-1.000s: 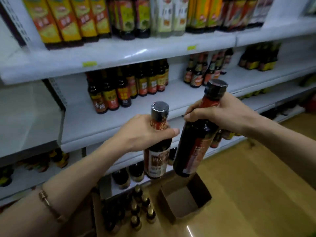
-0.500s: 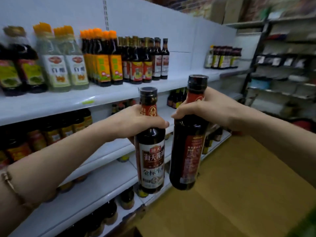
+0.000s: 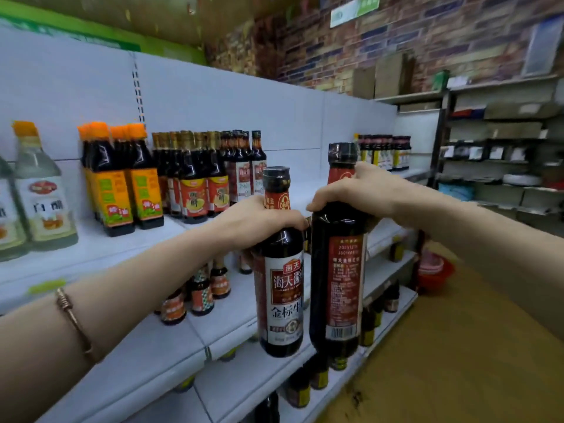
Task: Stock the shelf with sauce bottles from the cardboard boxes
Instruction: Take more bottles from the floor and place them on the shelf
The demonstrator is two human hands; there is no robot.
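White metal shelving (image 3: 128,248) fills the left of the frame, stocked with orange-capped bottles (image 3: 122,178) and dark sauce bottles. At centre, the left hand (image 3: 259,221) grips the neck of a dark glass sauce bottle with a white and red label (image 3: 282,288), and the right hand (image 3: 357,190) grips the neck of a taller dark sauce bottle with a red back label (image 3: 338,282). Both bottles hang upright, side by side, in front of the shelves.

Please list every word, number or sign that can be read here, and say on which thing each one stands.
"海天酱" and "金标生": front label of the bottle in the left hand.
"2023": top of the back label of the bottle in the right hand; the rest and the barcode digits are too small.
"白醋": label of the clear bottle.
Green wall sign and other shelf labels: blurred.
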